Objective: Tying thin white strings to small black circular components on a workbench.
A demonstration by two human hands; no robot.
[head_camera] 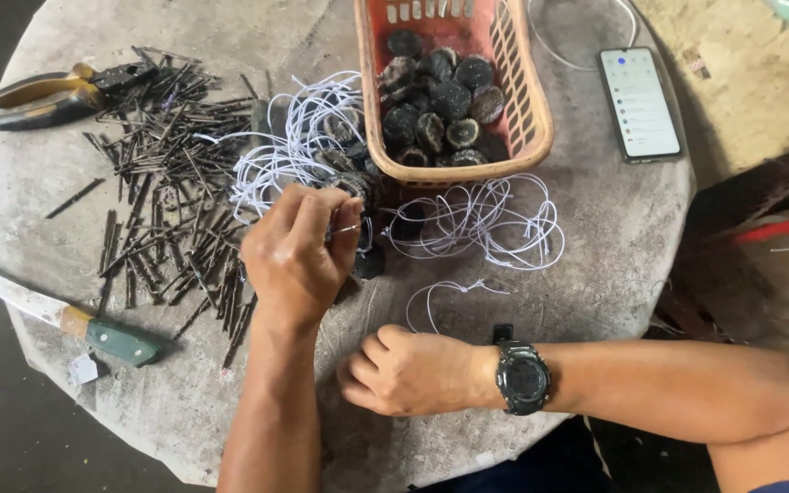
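Observation:
My left hand [299, 260] hovers over the middle of the round stone table [614, 246], its fingertips pinched on a thin metal pin [347, 228]. Just under it lie dark round shell-like pieces [369, 263] and a tangle of white string loops [294, 146]. Nearer to me, my right hand [404, 370], with a black wristwatch [522, 376] on the wrist, rests on the table as a closed fist. A single white string [440, 297] runs down to its knuckles and seems held there.
An orange plastic basket [531, 119] of dark round pieces stands at the back. More string loops [486, 224] lie in front of it. At the left are several dark nails [171, 201], pliers [47, 96] and a green-handled knife [93, 329]. A phone [639, 102] lies at the right.

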